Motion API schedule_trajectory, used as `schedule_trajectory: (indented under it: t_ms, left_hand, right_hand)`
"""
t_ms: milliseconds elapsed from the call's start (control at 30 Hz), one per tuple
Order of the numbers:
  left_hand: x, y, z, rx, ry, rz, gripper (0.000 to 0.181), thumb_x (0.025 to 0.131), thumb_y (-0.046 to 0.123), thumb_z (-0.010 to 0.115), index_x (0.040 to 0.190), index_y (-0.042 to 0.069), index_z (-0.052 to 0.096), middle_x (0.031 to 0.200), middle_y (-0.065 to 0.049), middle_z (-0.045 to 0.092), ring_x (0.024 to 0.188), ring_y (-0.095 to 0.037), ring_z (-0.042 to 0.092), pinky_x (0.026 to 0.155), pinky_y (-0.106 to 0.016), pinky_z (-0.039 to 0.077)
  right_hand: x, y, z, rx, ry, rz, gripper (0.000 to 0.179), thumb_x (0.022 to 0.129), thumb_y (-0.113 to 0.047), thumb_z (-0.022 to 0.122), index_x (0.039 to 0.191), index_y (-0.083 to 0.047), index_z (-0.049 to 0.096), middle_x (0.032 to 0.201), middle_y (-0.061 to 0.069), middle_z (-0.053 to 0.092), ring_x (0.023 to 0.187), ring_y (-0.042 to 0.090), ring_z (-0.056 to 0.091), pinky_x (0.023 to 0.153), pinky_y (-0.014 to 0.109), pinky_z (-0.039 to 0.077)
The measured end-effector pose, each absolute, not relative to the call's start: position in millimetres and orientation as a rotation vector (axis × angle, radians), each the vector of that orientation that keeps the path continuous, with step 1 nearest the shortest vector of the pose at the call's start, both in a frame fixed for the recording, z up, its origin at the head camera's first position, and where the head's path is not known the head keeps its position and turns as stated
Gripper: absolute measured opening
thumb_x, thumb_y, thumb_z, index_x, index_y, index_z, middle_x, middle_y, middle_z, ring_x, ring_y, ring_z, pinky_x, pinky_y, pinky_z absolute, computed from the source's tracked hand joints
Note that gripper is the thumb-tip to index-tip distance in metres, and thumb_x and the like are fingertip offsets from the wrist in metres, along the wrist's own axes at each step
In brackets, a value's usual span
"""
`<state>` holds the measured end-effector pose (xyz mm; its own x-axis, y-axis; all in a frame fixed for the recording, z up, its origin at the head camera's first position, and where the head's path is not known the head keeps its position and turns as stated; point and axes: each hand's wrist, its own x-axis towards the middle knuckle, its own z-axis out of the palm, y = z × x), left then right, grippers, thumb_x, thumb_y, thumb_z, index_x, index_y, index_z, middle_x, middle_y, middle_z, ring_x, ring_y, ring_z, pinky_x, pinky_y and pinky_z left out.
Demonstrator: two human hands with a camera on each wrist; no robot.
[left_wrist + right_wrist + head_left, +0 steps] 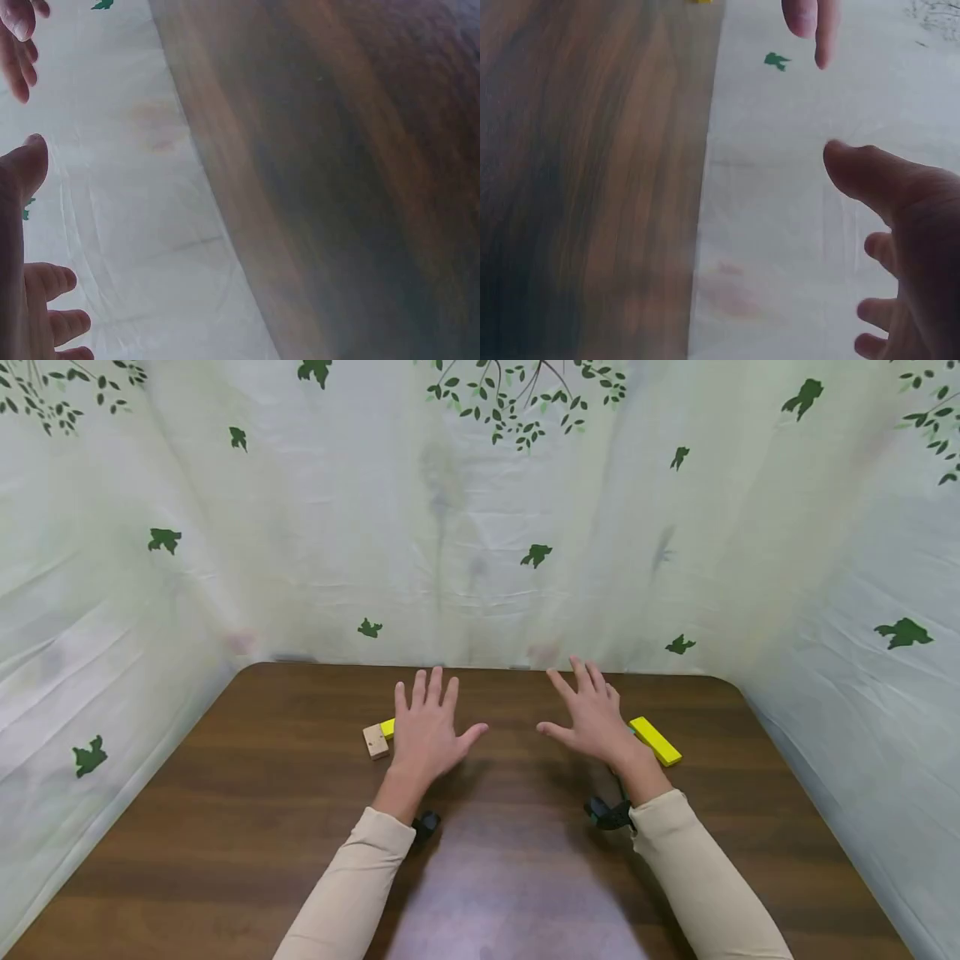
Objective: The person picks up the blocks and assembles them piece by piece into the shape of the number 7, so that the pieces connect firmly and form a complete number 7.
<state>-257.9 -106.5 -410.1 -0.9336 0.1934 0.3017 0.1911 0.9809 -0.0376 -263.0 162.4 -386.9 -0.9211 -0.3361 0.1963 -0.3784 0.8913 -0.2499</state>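
Observation:
My left hand [427,733] is held over the table with fingers spread and thumb out to the right, holding nothing. Just left of it lies a small light wooden block [376,742] with dark dots. A yellow piece [387,727] touches that block and is partly hidden behind the hand. Across from it, my right hand [592,717] hovers with its fingers apart, also holding nothing. A long yellow block [656,742] lies to the right of that hand; something bluish at its left end is mostly covered by the wrist. In the wrist views, both thumbs and several fingertips show.
The brown wooden table [247,827] has rounded far corners. White curtains [480,527] with green leaf prints hang behind it and along both sides. A dark wrist device [609,814] sits at the right wrist, another [427,825] at the left.

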Motion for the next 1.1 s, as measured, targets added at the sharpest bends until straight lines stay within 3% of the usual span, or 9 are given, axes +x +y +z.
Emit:
schedule_trajectory:
  t_ms: [167,367,700,1100]
  left_hand:
    - [-252,-114,-403,-0.316,-2.802,-0.054,0.083,0.093,0.067,0.049,0.154,0.012,0.036,0.163,-0.015,0.028,0.15,-0.037,0.027,0.119,-0.061,0.023]
    - [-238,-133,-393,-0.468,-2.732,-0.073,0.068,0.092,0.049,0.064,0.146,0.01,0.048,0.154,-0.014,0.044,0.14,-0.035,0.043,0.114,-0.058,0.035]
    - [-220,-170,-392,-0.695,-2.575,-0.12,0.057,0.087,0.037,0.074,0.134,0.008,0.06,0.145,-0.014,0.055,0.131,-0.035,0.053,0.109,-0.056,0.041]
    - [-222,-173,-400,-0.748,-2.564,-0.129,0.056,0.087,0.036,0.074,0.133,0.007,0.061,0.145,-0.015,0.054,0.131,-0.036,0.053,0.107,-0.057,0.043]
  right_hand:
    - [-261,168,-383,0.663,-2.883,0.647,0.073,0.091,-0.038,0.07,0.152,-0.011,0.04,0.161,0.02,0.027,0.149,0.043,0.021,0.113,0.071,0.025]
    - [-253,197,-377,0.804,-2.808,0.706,0.045,0.092,-0.023,0.07,0.131,-0.004,0.06,0.138,0.018,0.058,0.133,0.04,0.047,0.111,0.058,0.038]
    - [-229,255,-381,0.802,-2.877,0.613,0.035,0.089,-0.012,0.072,0.121,0.0,0.066,0.124,0.016,0.066,0.118,0.039,0.058,0.099,0.058,0.049]
    - [-226,268,-388,0.784,-2.944,0.597,0.034,0.09,-0.014,0.069,0.122,-0.002,0.065,0.125,0.015,0.065,0.118,0.039,0.058,0.099,0.06,0.048]
